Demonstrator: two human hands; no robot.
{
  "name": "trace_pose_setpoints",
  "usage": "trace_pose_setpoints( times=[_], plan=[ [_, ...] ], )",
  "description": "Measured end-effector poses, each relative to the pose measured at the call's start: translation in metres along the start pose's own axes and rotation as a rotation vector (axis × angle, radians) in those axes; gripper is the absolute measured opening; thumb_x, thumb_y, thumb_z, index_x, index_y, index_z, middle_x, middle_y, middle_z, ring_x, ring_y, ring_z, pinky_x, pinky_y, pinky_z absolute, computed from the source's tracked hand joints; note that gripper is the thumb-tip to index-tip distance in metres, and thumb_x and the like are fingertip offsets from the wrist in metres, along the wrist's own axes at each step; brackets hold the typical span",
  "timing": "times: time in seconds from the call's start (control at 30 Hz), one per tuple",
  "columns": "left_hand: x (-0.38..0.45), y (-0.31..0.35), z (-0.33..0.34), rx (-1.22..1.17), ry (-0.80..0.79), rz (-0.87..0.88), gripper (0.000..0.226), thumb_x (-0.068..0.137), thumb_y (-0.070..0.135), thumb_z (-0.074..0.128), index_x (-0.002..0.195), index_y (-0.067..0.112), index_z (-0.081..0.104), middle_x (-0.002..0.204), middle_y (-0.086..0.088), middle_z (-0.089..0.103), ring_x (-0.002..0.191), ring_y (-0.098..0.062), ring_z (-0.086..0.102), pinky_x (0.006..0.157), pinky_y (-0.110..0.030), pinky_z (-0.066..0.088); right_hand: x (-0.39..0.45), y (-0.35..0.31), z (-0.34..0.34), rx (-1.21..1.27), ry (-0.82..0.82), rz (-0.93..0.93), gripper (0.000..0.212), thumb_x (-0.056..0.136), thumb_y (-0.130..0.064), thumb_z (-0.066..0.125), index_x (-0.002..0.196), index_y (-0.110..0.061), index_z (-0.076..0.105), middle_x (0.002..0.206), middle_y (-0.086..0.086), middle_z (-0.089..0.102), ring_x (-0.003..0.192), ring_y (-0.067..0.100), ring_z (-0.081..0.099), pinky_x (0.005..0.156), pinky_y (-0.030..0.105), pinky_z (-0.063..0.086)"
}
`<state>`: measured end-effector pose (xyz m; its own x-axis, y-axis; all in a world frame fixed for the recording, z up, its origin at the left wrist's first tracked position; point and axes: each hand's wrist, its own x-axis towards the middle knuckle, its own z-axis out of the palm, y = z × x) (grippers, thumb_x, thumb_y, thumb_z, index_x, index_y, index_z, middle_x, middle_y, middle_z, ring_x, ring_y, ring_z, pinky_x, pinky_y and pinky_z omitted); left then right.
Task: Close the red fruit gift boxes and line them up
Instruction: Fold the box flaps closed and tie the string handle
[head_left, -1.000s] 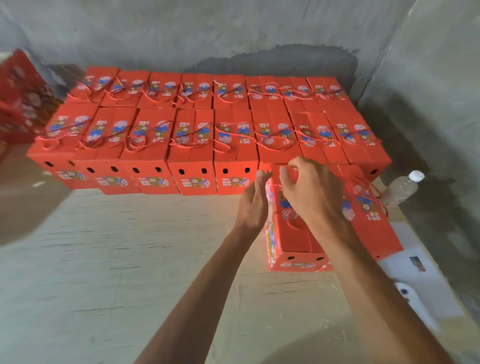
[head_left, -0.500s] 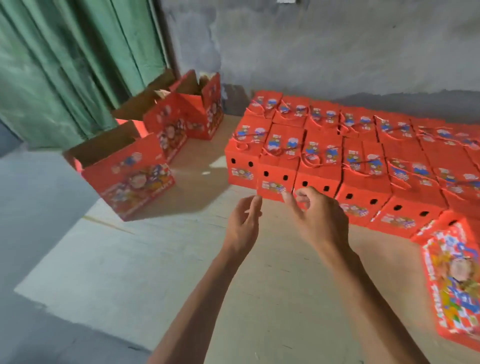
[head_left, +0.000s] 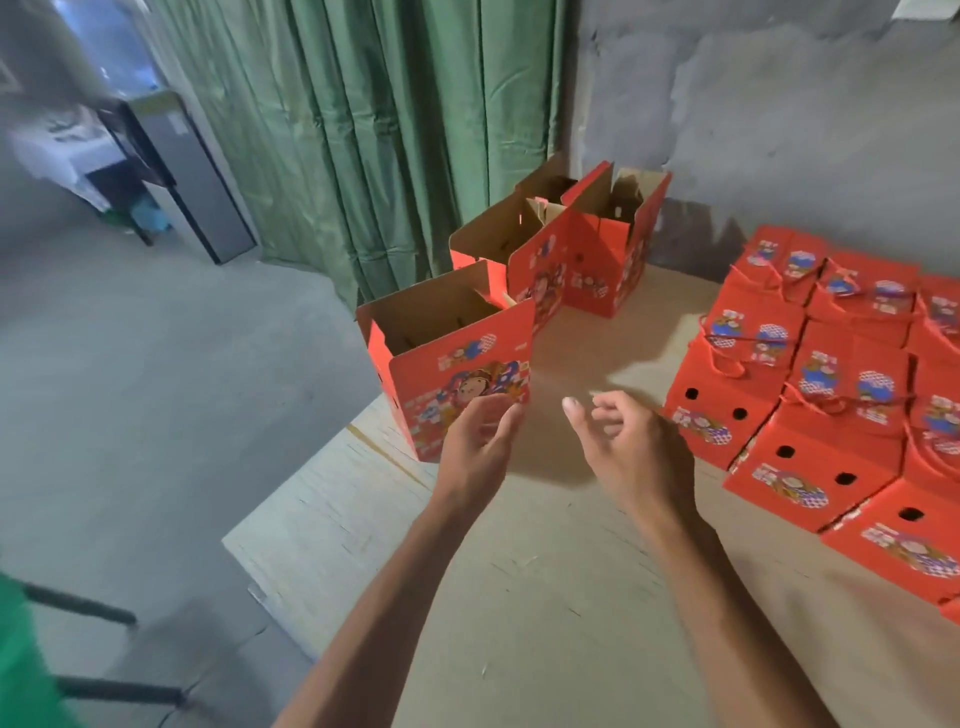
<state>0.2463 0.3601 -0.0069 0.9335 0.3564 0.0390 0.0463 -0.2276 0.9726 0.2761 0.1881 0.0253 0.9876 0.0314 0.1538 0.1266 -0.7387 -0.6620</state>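
Observation:
An open red gift box (head_left: 457, 358) with brown inside flaps stands at the board's left edge. My left hand (head_left: 480, 447) hovers in front of its printed face, fingers apart, touching or just short of it. My right hand (head_left: 631, 452) is open to the right of that box, holding nothing. Two more open red boxes (head_left: 519, 244) (head_left: 618, 244) stand behind, near the curtain. Several closed red boxes (head_left: 831, 384) with cord handles sit packed in rows on the right.
The boxes stand on a low plywood board (head_left: 545, 597) on a concrete floor. A green curtain (head_left: 374, 130) hangs behind, a grey wall (head_left: 779, 130) to its right. A grey cabinet (head_left: 182, 171) stands far left. A dark metal frame (head_left: 93, 649) lies at lower left.
My view has swung left from the closed rows to the open boxes. Both hands let go of the closed box and moved over to the nearest open box.

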Motion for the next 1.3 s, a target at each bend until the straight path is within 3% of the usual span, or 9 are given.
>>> trace_pose_setpoints(
  times=[0.23,0.43,0.57,0.63,0.73,0.83,1.0,1.2,1.3],
  plan=[
    [0.091,-0.013,-0.047,0.07,0.022,-0.02,0.03,0.095,0.037,0.072,0.122,0.024,0.069,0.12,0.014,0.068,0.103,-0.005,0.068,0.066,-0.013,0.056,0.072,-0.027,0.074,0.08,-0.089,0.064,0.053,0.093,-0.07,0.054,0.115,-0.025,0.07,0.111,-0.008,0.077,0.103,0.018,0.07,0.086,0.035,0.055],
    [0.165,-0.01,-0.093,0.057,-0.066,0.119,0.024,0.094,0.023,0.074,0.117,0.02,0.072,0.113,0.01,0.073,0.098,-0.003,0.072,0.076,-0.023,0.062,0.114,-0.063,0.125,0.18,-0.217,0.161,0.068,0.094,-0.071,0.049,0.133,-0.017,0.061,0.115,-0.002,0.076,0.113,0.021,0.066,0.094,0.038,0.053],
    [0.227,-0.014,-0.115,0.297,-0.064,0.256,0.028,0.094,0.021,0.072,0.122,0.019,0.073,0.122,0.005,0.073,0.11,-0.007,0.068,0.096,-0.027,0.057,0.131,-0.092,0.16,0.159,-0.158,0.278,0.074,0.092,-0.076,0.046,0.125,-0.011,0.056,0.102,0.003,0.062,0.102,0.025,0.059,0.083,0.035,0.044],
    [0.259,-0.021,-0.119,0.587,-0.101,0.33,0.039,0.095,0.023,0.068,0.133,0.017,0.065,0.131,-0.001,0.067,0.119,-0.02,0.062,0.104,-0.037,0.052,0.138,-0.108,0.177,0.214,-0.139,0.379,0.091,0.09,-0.078,0.049,0.143,-0.005,0.044,0.125,0.01,0.063,0.118,0.03,0.059,0.092,0.037,0.045],
    [0.293,-0.032,-0.123,0.869,-0.194,0.199,0.056,0.095,0.026,0.064,0.147,0.016,0.047,0.14,-0.011,0.059,0.126,-0.034,0.054,0.105,-0.045,0.047,0.144,-0.13,0.198,0.194,-0.19,0.498,0.103,0.095,-0.067,0.052,0.16,0.0,0.008,0.147,0.017,0.052,0.124,0.032,0.058,0.092,0.034,0.047],
    [0.309,-0.041,-0.126,0.871,-0.165,0.202,0.034,0.097,0.012,0.053,0.129,0.014,0.064,0.12,-0.016,0.07,0.108,-0.041,0.063,0.088,-0.045,0.054,0.146,-0.137,0.213,0.2,-0.145,0.553,0.069,0.103,-0.034,0.05,0.155,-0.004,0.016,0.132,0.016,0.057,0.087,0.021,0.059,0.075,0.032,0.051],
    [0.312,-0.039,-0.13,0.742,-0.185,0.277,0.033,0.09,0.0,0.053,0.104,0.012,0.079,0.093,-0.014,0.076,0.091,-0.041,0.066,0.077,-0.044,0.056,0.139,-0.133,0.212,0.18,-0.101,0.596,0.053,0.102,-0.015,0.052,0.148,-0.011,0.025,0.113,0.006,0.057,0.081,0.019,0.059,0.067,0.031,0.058],
    [0.282,-0.02,-0.118,0.64,-0.273,0.268,0.029,0.081,0.006,0.055,0.075,0.024,0.076,0.066,-0.002,0.05,0.065,-0.027,0.046,0.059,-0.034,0.046,0.11,-0.106,0.173,0.12,-0.011,0.604,0.044,0.104,-0.015,0.052,0.145,-0.012,0.035,0.129,0.012,0.064,0.084,0.018,0.062,0.053,0.009,0.044],
    [0.255,-0.013,-0.105,0.578,-0.285,0.218,0.028,0.08,0.009,0.061,0.073,0.032,0.077,0.065,-0.004,0.047,0.065,-0.023,0.043,0.06,-0.036,0.051,0.083,-0.089,0.143,0.133,0.039,0.633,0.047,0.105,-0.015,0.051,0.149,-0.011,0.036,0.139,0.015,0.06,0.117,0.031,0.066,0.075,0.025,0.05]
  ],
)
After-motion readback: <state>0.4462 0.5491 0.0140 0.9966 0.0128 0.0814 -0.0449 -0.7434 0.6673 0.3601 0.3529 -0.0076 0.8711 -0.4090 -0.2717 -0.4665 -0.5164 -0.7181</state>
